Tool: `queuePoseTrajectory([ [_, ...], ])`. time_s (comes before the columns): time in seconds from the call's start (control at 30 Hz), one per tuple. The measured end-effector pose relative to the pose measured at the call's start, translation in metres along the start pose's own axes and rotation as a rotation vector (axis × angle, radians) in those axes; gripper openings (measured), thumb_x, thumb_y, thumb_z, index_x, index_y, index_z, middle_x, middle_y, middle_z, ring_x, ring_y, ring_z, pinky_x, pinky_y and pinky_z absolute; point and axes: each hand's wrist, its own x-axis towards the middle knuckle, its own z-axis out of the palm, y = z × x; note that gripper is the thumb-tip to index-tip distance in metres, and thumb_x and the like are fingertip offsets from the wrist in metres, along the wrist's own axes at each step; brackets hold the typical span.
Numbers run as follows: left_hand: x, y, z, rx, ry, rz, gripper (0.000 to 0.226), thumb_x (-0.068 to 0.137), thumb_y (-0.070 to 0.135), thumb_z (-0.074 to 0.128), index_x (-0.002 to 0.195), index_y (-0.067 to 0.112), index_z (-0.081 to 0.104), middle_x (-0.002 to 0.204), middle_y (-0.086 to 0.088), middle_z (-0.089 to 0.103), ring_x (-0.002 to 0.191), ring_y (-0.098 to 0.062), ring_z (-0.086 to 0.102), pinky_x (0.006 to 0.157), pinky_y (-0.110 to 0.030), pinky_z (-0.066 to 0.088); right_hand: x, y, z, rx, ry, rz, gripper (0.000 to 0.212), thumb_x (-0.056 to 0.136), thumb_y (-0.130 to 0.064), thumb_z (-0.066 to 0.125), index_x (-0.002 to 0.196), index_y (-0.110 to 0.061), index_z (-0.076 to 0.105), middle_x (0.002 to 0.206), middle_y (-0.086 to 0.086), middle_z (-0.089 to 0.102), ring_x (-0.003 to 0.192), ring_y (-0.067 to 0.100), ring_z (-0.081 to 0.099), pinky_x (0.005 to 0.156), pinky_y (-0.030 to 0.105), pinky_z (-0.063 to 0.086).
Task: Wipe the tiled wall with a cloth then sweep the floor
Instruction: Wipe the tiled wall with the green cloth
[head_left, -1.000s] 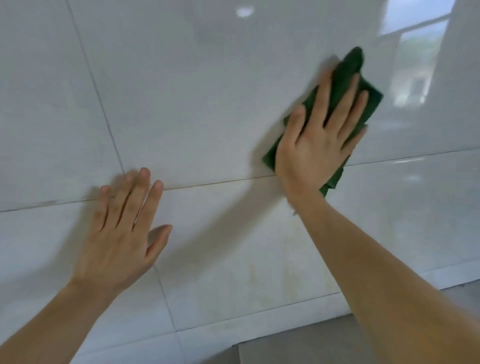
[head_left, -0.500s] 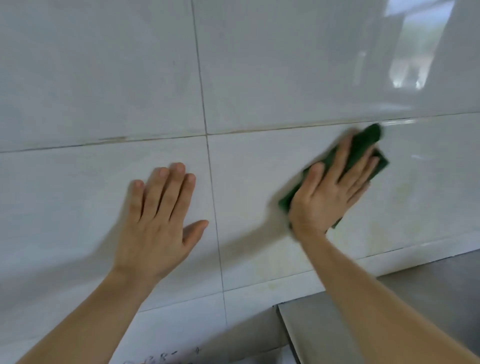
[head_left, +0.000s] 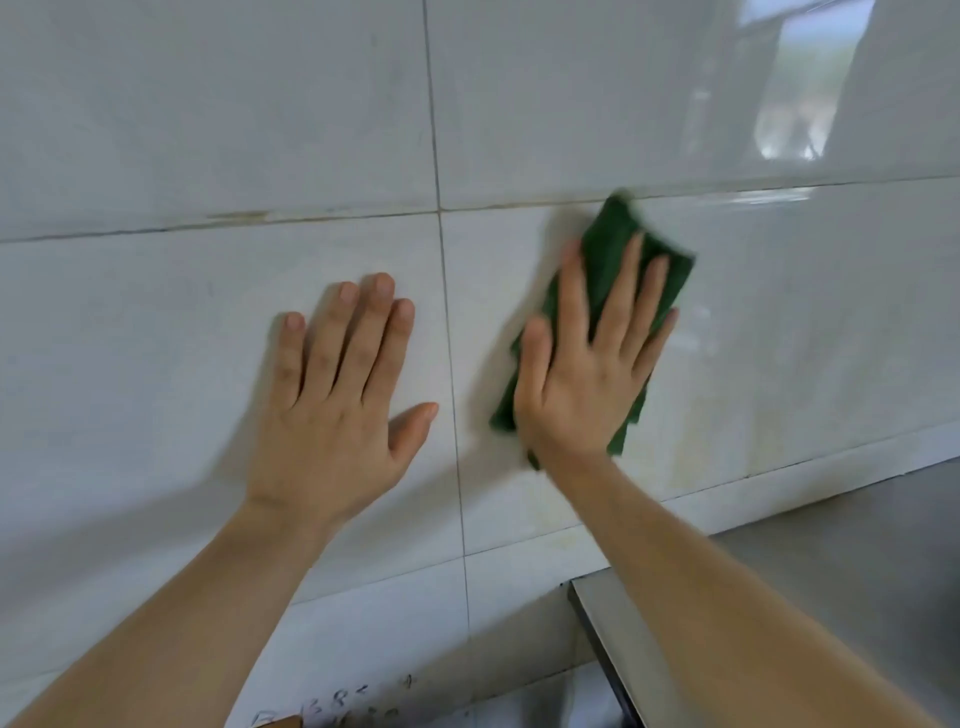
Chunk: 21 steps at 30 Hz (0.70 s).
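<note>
Pressing the folded green cloth (head_left: 605, 260) flat against the white tiled wall (head_left: 208, 130) with straight, spread fingers, the right hand (head_left: 587, 384) wipes just above a steel counter (head_left: 831, 545), while the left hand (head_left: 332, 415), open-palmed and empty, apparently braces the body.

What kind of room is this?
Probably a kitchen, though I can't be sure. The wall is covered in big glossy white tiles, a grey metal counter stands against it, and the right hand presses a green cloth flat on a tile.
</note>
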Motion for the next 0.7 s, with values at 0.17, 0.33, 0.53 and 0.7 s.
queuePoseTrajectory([
  [0.17,-0.012,0.0,-0.009,-0.094,-0.004,-0.037,0.073,0.094,0.043,0.033,0.148,0.007,0.0,0.156,-0.006,-0.017,0.143,-0.019,-0.014,0.115,-0.041,-0.011,-0.133,0.039,-0.013,-0.081,-0.35,-0.338,0.047,0.099,-0.047,0.016,0.139,-0.028,0.033,0.16,0.003,-0.01,0.146,0.025,-0.017,0.114,0.057,0.001],
  [0.33,-0.069,0.001,-0.007,-0.03,-0.058,0.0,0.072,0.094,0.041,0.034,0.148,0.006,0.003,0.156,-0.006,-0.015,0.144,-0.022,-0.01,0.116,-0.045,-0.007,-0.03,-0.012,0.0,-0.023,-0.031,-0.047,0.049,0.098,-0.041,0.029,0.143,-0.025,0.034,0.152,0.018,0.029,0.141,0.035,0.017,0.114,0.058,0.013],
  [0.53,-0.087,0.003,0.002,-0.008,-0.074,-0.099,0.069,0.096,0.038,0.029,0.148,0.004,-0.001,0.155,-0.006,-0.019,0.143,-0.022,-0.013,0.115,-0.045,-0.009,-0.151,0.004,0.011,-0.041,-0.164,-0.495,0.039,0.098,-0.041,0.026,0.132,-0.031,0.043,0.15,0.007,0.023,0.148,0.025,0.001,0.118,0.054,0.006],
  [0.7,-0.093,0.026,0.001,-0.067,-0.1,-0.035,0.07,0.095,0.039,0.029,0.148,0.007,-0.003,0.155,-0.004,-0.021,0.143,-0.021,-0.015,0.115,-0.045,-0.007,-0.145,0.088,-0.006,-0.079,-0.27,-0.591,0.039,0.092,-0.037,0.039,0.13,-0.029,0.044,0.147,0.008,0.03,0.148,0.022,-0.001,0.117,0.05,0.0],
])
